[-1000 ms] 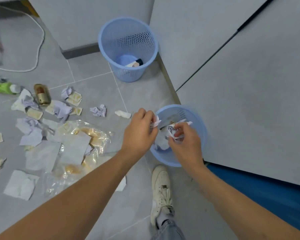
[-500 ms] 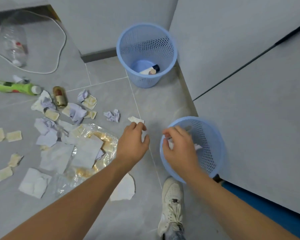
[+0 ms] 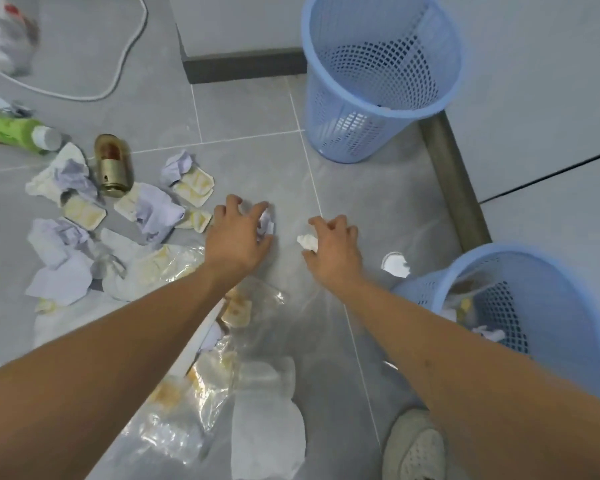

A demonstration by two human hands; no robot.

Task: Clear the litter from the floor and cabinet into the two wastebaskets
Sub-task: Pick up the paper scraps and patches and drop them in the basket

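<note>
1. The near wastebasket (image 3: 520, 306), blue mesh plastic at the lower right, holds crumpled paper and a few yellowish scraps.
2. The far wastebasket (image 3: 378, 77) stands by the cabinet (image 3: 541, 81); from this angle only a small dark-and-white bit shows over its rim, and its contents cannot be made out.
3. The left hand (image 3: 238, 237) reaches down to the floor (image 3: 250, 116), fingers curled around a crumpled lilac paper (image 3: 266, 225).
4. The right hand (image 3: 333, 247) is closing its fingers on a small white paper wad (image 3: 307, 242) lying on the floor.
5. More litter lies to the left: lilac and cream scraps (image 3: 153, 211), a clear plastic bag (image 3: 174, 420), a gold can (image 3: 113, 164), a green bottle (image 3: 11, 131).
6. No label is legible; the bottle's print is blurred.
</note>
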